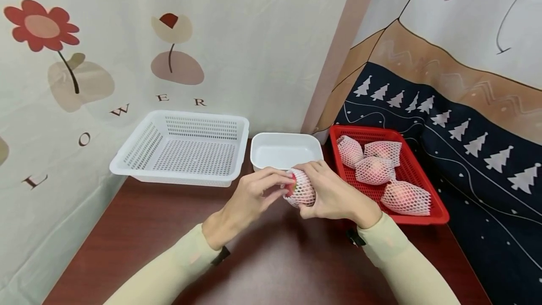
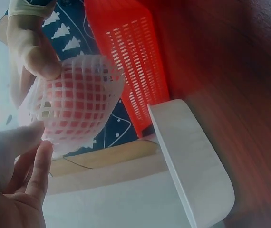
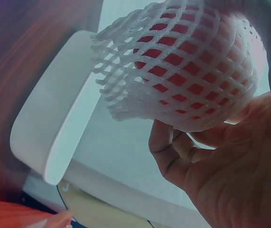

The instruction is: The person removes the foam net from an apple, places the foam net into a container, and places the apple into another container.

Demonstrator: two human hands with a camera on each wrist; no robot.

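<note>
Above the table, in front of a small white tub, both hands are on a round red fruit (image 1: 290, 188) wrapped in a white foam net (image 1: 304, 191). My right hand (image 1: 336, 196) grips it from the right, thumb below and fingers over the top. From the left, my left hand (image 1: 251, 196) pinches the net's edge with thumb and fingers, where some bare red skin shows. The right wrist view has the net (image 3: 192, 71) stretched round the fruit, its loose end standing out to the left. The fruit's far side is hidden.
A white plastic basket (image 1: 241, 154) stands at the back left, and the small white tub (image 1: 286, 141) behind the hands. To the right, a red basket (image 1: 436, 206) holds several net-wrapped fruits (image 1: 376, 170). Printed curtains (image 1: 262, 51) hang close behind the table.
</note>
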